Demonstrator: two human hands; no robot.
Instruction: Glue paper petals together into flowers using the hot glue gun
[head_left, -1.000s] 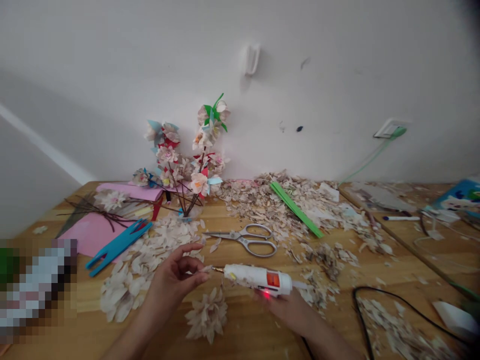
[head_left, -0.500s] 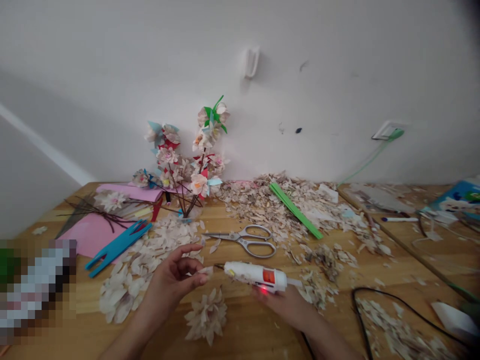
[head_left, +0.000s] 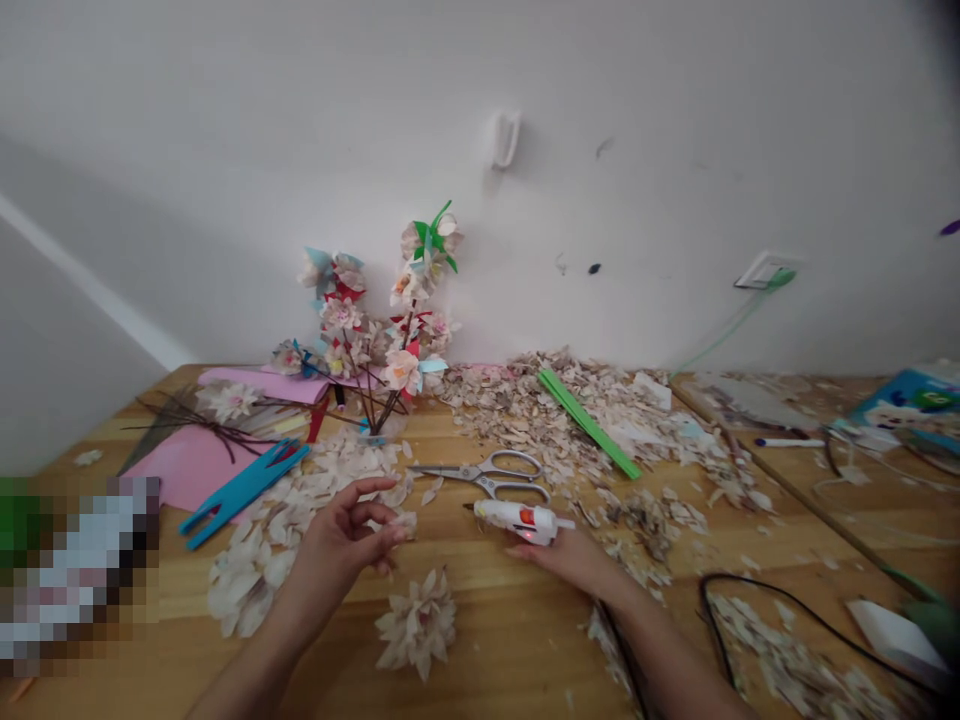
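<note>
Between thumb and fingers, my left hand pinches a small pale petal. My right hand is wrapped round a white glue gun with an orange-red window; its tip points left and a small red light glows on it. The hands are apart. On the table just below and between them sits a pale petal flower. Grey-handled scissors lie behind the glue gun, blades to the left. Loose petals are spread left of my left hand.
Upright stems with flowers stand near the wall. Blue strips, pink sheets and dark twigs lie left. Green strips rest on a wide heap of dry petals. A black cable curves at the right.
My right hand has moved the glue gun right and back, away from the petal. My left hand has shifted slightly left, still pinching the petal. The view has shifted slightly.
</note>
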